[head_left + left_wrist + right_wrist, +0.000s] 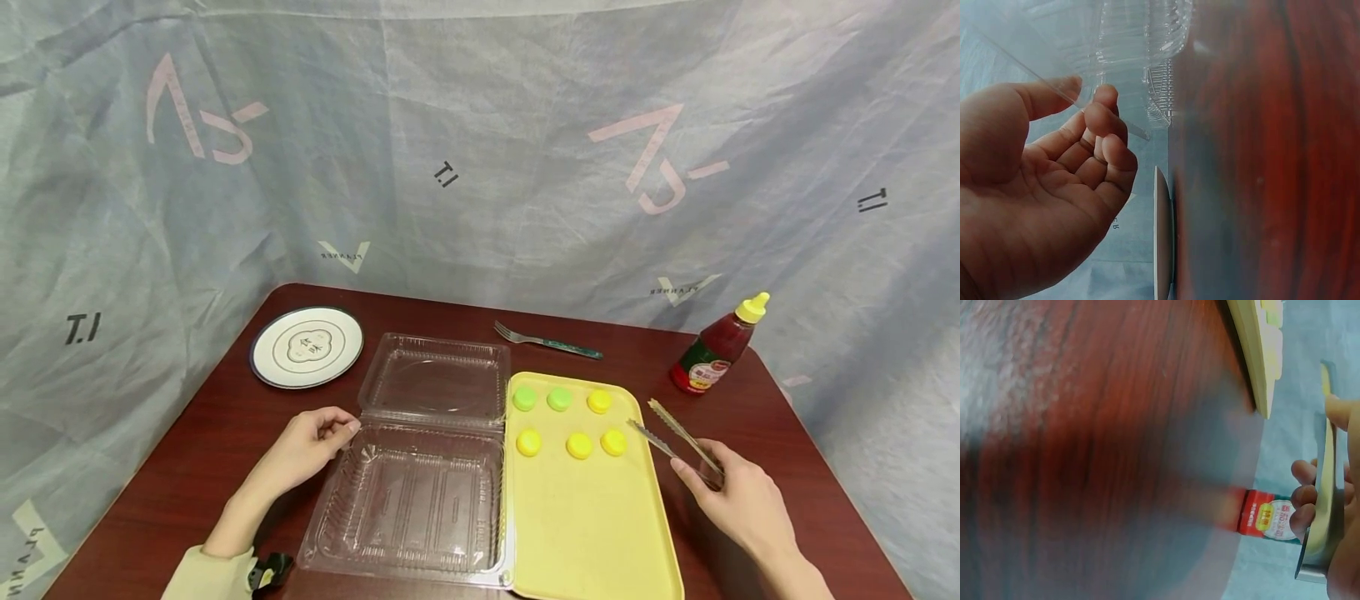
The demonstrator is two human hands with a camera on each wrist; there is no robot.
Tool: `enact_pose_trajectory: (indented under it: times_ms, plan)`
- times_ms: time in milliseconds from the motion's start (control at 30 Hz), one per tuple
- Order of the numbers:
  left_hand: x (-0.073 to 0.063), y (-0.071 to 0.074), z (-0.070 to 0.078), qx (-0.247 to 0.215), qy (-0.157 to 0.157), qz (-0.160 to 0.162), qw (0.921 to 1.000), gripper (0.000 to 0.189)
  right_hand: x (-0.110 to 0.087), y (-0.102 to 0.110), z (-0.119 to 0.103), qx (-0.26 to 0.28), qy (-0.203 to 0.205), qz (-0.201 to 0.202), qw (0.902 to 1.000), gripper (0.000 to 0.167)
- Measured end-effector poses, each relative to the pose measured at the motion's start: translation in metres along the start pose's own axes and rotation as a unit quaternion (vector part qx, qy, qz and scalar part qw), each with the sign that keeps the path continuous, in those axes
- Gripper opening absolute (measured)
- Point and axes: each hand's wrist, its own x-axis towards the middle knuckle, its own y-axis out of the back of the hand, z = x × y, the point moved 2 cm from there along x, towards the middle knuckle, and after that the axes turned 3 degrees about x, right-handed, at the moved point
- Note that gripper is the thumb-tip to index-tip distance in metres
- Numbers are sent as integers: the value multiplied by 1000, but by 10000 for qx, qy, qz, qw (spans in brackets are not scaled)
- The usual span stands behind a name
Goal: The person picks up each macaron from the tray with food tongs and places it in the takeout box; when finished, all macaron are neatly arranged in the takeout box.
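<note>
My left hand (307,446) is at the left edge of a clear plastic clamshell box (412,508), near its hinge. In the left wrist view, the thumb and index finger pinch the thin plastic edge. The box's lid (435,379) lies folded back, away from me. My right hand (742,500) holds metal tongs (684,435) with their arms apart; nothing is between the tips, which point toward the upper right edge of a yellow tray (592,525). On that tray sit several small round pieces, yellow (580,446) and green (558,398), in two rows.
A white plate (345,350) with a dark rim stands at the back left. Behind the tray lies a fork (555,342) with a green handle. At the back right stands a red sauce bottle (712,354) with a yellow cap. Grey cloth (480,208) hangs behind the table.
</note>
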Motion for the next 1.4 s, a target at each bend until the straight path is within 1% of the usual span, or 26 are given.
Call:
enact_pose_trajectory:
  times_ms: [167, 400, 833, 1033, 1133, 1400]
  plan:
    - [-1, 0, 0, -6, -1, 18, 10000, 14, 1, 0, -5, -159, 209, -160, 9995, 53]
    - [-1, 0, 0, -6, -7, -7, 10000, 14, 2, -1, -5, -215, 282, -448, 9984, 51]
    - [-1, 0, 0, -66, -70, -4, 10000, 12, 9, -2, -5, -324, 548, -759, 9951, 44]
    - [-1, 0, -1, -81, -84, 8, 9999, 12, 13, -4, -8, -417, 600, -962, 9927, 45]
    - [-1, -1, -1, -85, -71, 7, 9999, 11, 15, -5, -9, -456, 644, -1032, 9915, 45]
    - [-1, -1, 0, -61, -80, 16, 9999, 12, 17, -6, -11, -590, 751, -1044, 9899, 43]
